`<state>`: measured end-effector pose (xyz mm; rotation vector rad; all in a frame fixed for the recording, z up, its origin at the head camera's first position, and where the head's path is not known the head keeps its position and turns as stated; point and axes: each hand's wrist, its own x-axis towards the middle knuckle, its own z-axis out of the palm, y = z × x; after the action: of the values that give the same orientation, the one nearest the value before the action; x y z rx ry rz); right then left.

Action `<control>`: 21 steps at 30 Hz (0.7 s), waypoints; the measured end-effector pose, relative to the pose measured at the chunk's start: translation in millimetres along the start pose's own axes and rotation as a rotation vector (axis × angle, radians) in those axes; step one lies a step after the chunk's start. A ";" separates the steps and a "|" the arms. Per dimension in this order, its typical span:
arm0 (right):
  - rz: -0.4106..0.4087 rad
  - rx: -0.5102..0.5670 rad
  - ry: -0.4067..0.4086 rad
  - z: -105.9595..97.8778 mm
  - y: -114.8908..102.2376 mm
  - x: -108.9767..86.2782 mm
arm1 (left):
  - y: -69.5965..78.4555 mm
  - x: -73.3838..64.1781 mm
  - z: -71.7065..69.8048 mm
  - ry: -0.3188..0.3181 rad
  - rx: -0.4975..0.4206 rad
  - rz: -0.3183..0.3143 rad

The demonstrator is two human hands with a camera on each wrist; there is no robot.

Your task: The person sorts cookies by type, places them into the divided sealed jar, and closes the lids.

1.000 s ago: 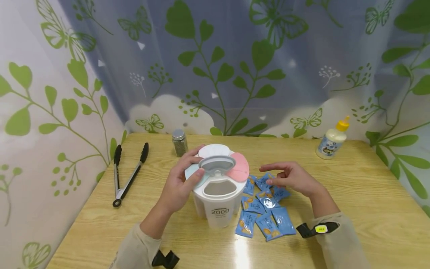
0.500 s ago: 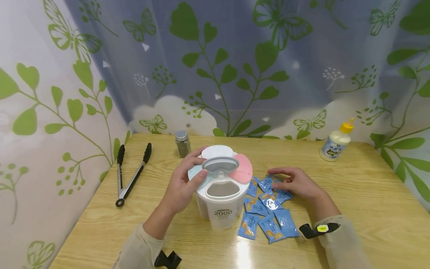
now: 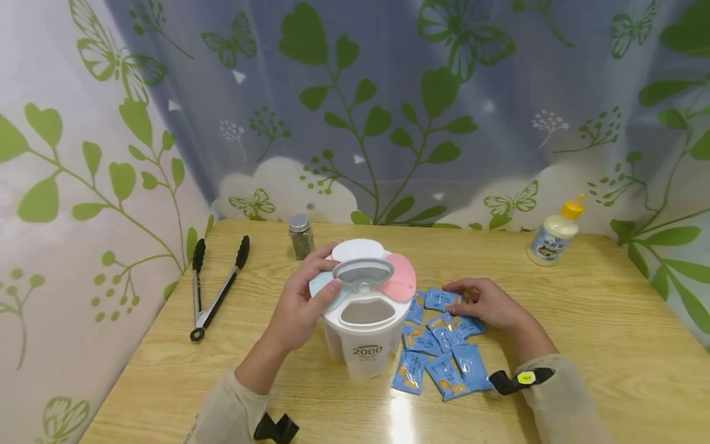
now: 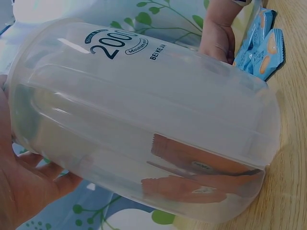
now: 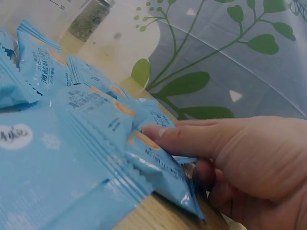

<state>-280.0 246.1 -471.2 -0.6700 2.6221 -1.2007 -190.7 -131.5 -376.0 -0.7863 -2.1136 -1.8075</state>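
A translucent food storage container (image 3: 366,357) marked 2000 stands on the table, with white, pink and light-blue lid sections on top. Its grey flap (image 3: 363,271) is raised beside the front opening (image 3: 367,312). My left hand (image 3: 299,305) grips the top's left side, thumb over the light-blue section. In the left wrist view, orange packets (image 4: 192,189) show through one compartment's wall. Several blue snack packets (image 3: 421,339) lie right of the container. My right hand (image 3: 493,302) pinches a blue packet (image 3: 442,299) at the back of the group, thumb on its face in the right wrist view.
Black-and-silver tongs (image 3: 213,296) lie spread at the left. A small spice jar (image 3: 301,237) with a grey cap stands behind the container. At the back right is a squeeze bottle (image 3: 551,237) with a yellow nozzle. A patterned curtain (image 3: 388,154) borders the table.
My right hand has lowered onto the back packets and closed thumb and fingers on one, which has turned slightly. The left hand keeps its hold on the container.
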 end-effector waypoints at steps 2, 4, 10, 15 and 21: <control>0.026 -0.017 0.000 0.8 -0.5 0.1 | -0.7 0.1 0.2 0.002 0.001 0.004; 0.047 -0.017 0.000 1.7 -0.5 0.6 | -1.2 0.3 0.6 0.006 0.003 0.007; 0.081 0.015 0.003 1.8 -5.3 2.3 | -0.5 -0.2 1.0 0.017 0.000 0.010; 0.152 0.036 0.000 -0.8 -12.6 3.6 | 0.4 -1.2 0.5 0.022 -0.002 0.009; 0.200 0.048 0.016 -3.2 -18.7 1.9 | -1.1 -0.1 1.3 0.014 0.003 0.020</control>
<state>-276.7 236.7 -454.9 -0.3800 2.5907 -1.2095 -191.1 -130.4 -377.2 -0.7893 -2.0916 -1.7946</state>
